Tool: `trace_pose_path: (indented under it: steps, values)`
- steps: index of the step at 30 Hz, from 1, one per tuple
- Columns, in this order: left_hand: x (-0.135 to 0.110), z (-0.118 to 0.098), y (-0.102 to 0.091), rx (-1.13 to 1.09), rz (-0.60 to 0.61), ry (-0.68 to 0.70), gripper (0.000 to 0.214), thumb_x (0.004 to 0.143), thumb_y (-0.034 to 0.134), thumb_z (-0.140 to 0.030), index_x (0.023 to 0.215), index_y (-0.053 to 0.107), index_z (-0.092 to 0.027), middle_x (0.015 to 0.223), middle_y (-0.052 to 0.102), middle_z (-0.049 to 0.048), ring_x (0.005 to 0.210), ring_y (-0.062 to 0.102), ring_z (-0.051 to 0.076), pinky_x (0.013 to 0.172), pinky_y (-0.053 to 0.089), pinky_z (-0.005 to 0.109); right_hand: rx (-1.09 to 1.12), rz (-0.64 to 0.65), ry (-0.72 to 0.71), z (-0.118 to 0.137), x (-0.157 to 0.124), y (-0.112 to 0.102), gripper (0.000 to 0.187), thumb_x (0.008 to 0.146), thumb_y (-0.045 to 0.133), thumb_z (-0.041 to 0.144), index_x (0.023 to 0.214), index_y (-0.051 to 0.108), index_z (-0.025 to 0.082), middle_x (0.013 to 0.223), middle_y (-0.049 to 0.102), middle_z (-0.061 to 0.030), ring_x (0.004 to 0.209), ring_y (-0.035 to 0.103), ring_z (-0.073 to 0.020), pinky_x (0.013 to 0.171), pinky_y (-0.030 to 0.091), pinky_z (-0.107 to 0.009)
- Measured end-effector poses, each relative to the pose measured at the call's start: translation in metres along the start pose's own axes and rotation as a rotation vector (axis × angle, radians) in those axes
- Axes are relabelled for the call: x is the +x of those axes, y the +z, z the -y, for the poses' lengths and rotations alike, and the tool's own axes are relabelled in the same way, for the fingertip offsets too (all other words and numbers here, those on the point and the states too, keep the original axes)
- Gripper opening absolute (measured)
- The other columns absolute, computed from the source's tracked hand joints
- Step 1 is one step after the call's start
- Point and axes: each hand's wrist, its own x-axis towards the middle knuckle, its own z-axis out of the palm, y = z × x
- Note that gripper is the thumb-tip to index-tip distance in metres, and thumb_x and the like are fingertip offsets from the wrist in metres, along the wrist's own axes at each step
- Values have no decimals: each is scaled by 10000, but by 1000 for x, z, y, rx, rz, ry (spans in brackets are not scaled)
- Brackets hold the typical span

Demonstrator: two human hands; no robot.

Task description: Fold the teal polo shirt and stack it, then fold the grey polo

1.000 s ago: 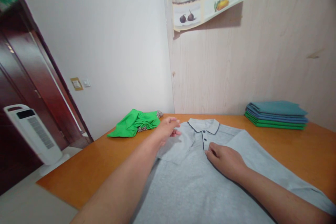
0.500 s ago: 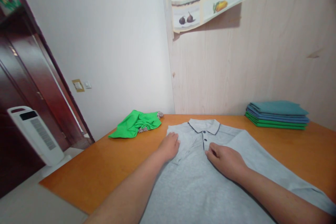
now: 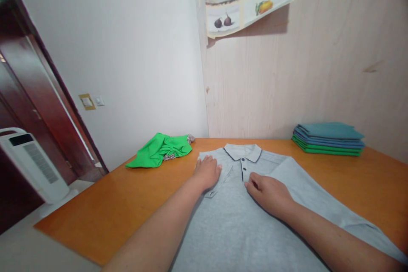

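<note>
A grey polo shirt (image 3: 242, 229) lies face up on the orange table (image 3: 121, 204), collar toward the wall. My left hand (image 3: 208, 171) lies flat and open on the folded-in left sleeve, just left of the collar. My right hand (image 3: 269, 193) rests on the chest below the buttons, fingers curled and pressing the fabric down; whether it pinches cloth I cannot make out.
A crumpled green garment (image 3: 161, 149) lies at the table's far left. A stack of folded blue and green shirts (image 3: 328, 138) sits at the far right by the wall. A white fan heater (image 3: 32, 163) stands on the floor left of the table.
My left hand brought the left sleeve in over the shirt and came down flat on it. My right hand stayed in place on the chest.
</note>
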Motion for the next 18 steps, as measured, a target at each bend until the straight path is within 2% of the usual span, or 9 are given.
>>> trace_pose_path:
  steps: [4, 9, 11, 15, 18]
  values:
    - [4, -1, 9, -53, 58, -4, 672, 982, 240, -619, 1494, 390, -210, 1617, 270, 148, 1502, 201, 318, 1176, 163, 585, 10, 15, -2, 1, 0, -2, 292, 960, 435, 431, 788, 551, 224, 747, 670, -24, 697, 577, -173, 577, 191, -289]
    - [7, 6, 12, -87, 97, -18, 728, 965, 248, -657, 1530, 338, -206, 1633, 206, 155, 1513, 155, 322, 1174, 138, 593, -2, -15, -7, 0, -1, -1, 292, 962, 426, 438, 785, 538, 233, 741, 670, -17, 692, 577, -173, 578, 190, -284]
    - [11, 5, 10, -80, 93, -13, 702, 964, 271, -650, 1495, 391, -207, 1616, 259, 163, 1498, 205, 335, 1164, 167, 596, -2, -22, -8, 0, -1, 0, 287, 958, 433, 435, 780, 535, 234, 737, 671, -15, 684, 575, -171, 576, 189, -285]
    - [20, -6, 6, -43, -22, 56, 560, 1002, 267, -538, 1321, 563, -185, 1523, 438, 168, 1442, 330, 323, 1159, 222, 551, 1, -34, -10, -2, 0, 3, 282, 955, 439, 430, 773, 533, 236, 720, 665, -10, 670, 573, -168, 571, 185, -287]
    - [25, -12, 8, -56, -1, 95, 578, 1008, 244, -528, 1384, 512, -181, 1562, 383, 157, 1463, 292, 314, 1166, 217, 546, 4, -32, -7, -3, 0, 5, 282, 956, 440, 433, 776, 536, 238, 715, 666, -6, 664, 574, -168, 567, 182, -287]
